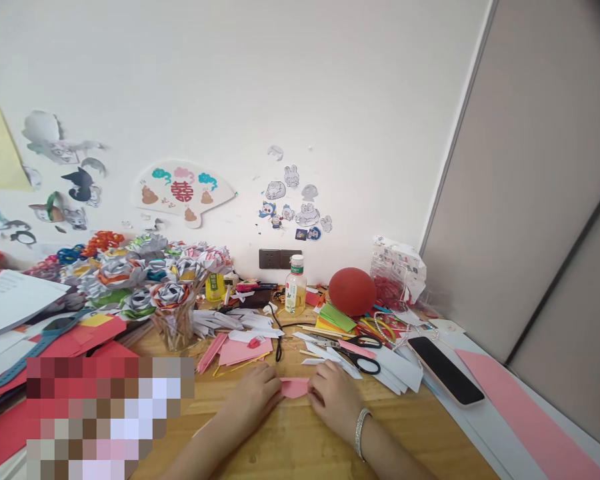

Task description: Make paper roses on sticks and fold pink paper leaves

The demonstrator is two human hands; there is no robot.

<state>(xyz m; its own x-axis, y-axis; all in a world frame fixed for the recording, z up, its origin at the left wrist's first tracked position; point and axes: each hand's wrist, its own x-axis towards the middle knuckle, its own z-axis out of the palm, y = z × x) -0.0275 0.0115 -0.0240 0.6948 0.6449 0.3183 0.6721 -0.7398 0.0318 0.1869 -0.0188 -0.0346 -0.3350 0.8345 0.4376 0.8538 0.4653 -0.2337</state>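
A small folded piece of pink paper (pixel 295 387) lies on the wooden table (pixel 300 447) between my two hands. My left hand (pixel 253 397) pinches its left edge with curled fingers. My right hand (pixel 333 397), with a silver bracelet at the wrist, presses and grips its right edge. Just beyond the hands lie black scissors (pixel 363 360), more pink sheets (pixel 243 350) and white paper strips (pixel 325 352).
A glass of paper roses (pixel 173 313), a small bottle (pixel 295 287), a red ball (pixel 353 291), stacked coloured paper (pixel 336 319), a phone (pixel 445 370) and a long pink sheet (pixel 525 417) crowd the table. Red paper and a blurred patch lie left.
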